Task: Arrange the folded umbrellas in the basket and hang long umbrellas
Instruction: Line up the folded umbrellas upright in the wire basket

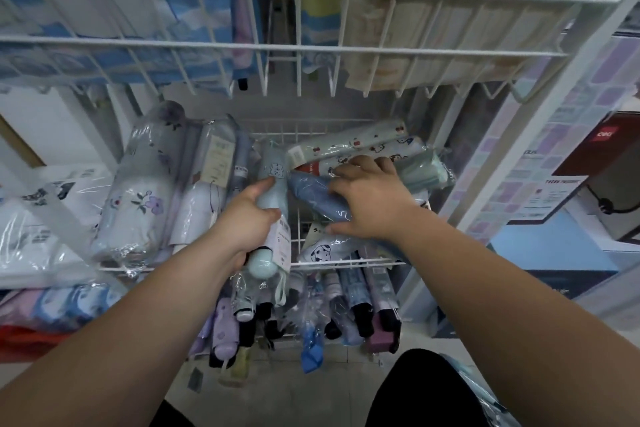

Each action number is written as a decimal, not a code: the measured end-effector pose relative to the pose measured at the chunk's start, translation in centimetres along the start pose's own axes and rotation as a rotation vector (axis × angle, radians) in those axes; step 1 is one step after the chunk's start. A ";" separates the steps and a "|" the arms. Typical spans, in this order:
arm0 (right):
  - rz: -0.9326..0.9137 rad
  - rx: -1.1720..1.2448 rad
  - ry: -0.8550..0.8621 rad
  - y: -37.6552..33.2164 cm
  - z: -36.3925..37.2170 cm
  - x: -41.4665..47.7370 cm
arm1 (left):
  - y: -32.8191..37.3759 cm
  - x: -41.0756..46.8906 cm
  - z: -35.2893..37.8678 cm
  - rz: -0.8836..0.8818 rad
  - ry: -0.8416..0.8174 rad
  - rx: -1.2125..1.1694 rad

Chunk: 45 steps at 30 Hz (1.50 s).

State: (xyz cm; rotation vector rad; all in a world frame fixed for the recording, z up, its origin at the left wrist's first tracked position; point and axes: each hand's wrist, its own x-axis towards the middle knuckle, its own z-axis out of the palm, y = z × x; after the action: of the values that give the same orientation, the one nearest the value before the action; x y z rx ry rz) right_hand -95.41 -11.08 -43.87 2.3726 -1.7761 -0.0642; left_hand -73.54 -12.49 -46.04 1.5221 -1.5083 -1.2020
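Note:
A white wire basket (pixel 349 263) holds several folded umbrellas in clear sleeves. My left hand (pixel 247 218) is wrapped around a pale mint folded umbrella (pixel 273 180) with a small bear print, held lengthwise over the basket's middle. My right hand (pixel 367 198) grips a blue folded umbrella (pixel 311 189) lying across the basket's right half. Floral and white folded umbrellas (pixel 142 191) lie side by side at the left. Cartoon-print ones (pixel 349 142) are stacked at the back right. A lower basket shows more folded umbrellas (pixel 311 308) standing on end.
An upper wire shelf (pixel 311 48) overhangs the basket, with long umbrellas (pixel 104 10) hanging behind it. Plastic-wrapped goods (pixel 38 218) sit on the left. A white rack post (pixel 540 121) and a dark red box (pixel 602 149) stand on the right.

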 end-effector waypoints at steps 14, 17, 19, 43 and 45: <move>0.205 0.364 0.130 0.8 0.7 2.3 | -0.3 3.3 0.8 0.095 -0.136 0.760; 0.194 0.405 0.091 1.2 1.0 1.7 | -0.6 2.8 1.0 0.103 -0.246 1.009; 0.192 0.430 0.110 1.2 1.2 1.4 | -0.3 2.7 1.2 0.107 -0.268 1.074; 0.244 0.552 0.228 -0.2 1.0 0.8 | 1.2 6.2 0.7 0.250 -0.237 1.609; 0.233 0.506 0.212 -0.5 1.1 0.5 | 1.4 5.5 0.8 0.275 -0.176 1.509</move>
State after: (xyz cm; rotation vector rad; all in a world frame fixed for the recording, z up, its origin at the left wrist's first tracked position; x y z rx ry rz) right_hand -94.91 -11.56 -44.97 2.3289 -2.1359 0.7190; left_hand -75.35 -17.90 -45.82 1.8703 -2.8741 0.2061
